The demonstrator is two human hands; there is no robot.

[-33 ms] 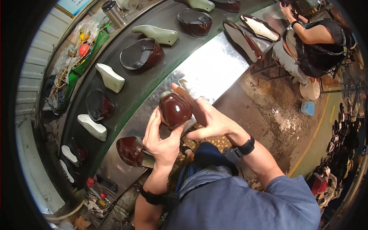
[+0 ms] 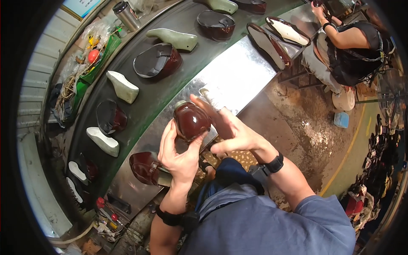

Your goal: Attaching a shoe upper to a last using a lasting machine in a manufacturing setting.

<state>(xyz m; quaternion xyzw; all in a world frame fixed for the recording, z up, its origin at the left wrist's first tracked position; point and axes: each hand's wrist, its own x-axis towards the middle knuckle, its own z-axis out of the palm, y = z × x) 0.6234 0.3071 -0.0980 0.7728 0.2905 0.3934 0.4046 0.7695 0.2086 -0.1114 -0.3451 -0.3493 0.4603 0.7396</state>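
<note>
Shoe in hand: a shiny dark red shoe (image 2: pixel 191 121) is held up in the air, just above the near edge of the shiny metal counter (image 2: pixel 238 76); its rounded end faces us
Left hand: the left hand (image 2: pixel 180 155) is under and beside that shoe, fingers curled tight around it, so the grip is clamped on the shoe
Right hand: the right hand (image 2: pixel 231 131) is on the other side of the shoe, fingers spread flat and a bit blurred; it touches or nearly touches the shoe, I cannot tell which; its grip is apart
How far along: I think the work on this shoe is in the middle; another dark red shoe (image 2: pixel 146 168) lies on the counter just below the held one
Belt: behind the held shoe, past the counter, a dark curved belt (image 2: pixel 148 100) carries more dark red shoes and pale shoe forms (image 2: pixel 123 87)
Room to move: to the right of the held shoe is bare dirty floor (image 2: pixel 306 127); a seated worker (image 2: pixel 348 46) is well apart, far beyond the shoe
</note>
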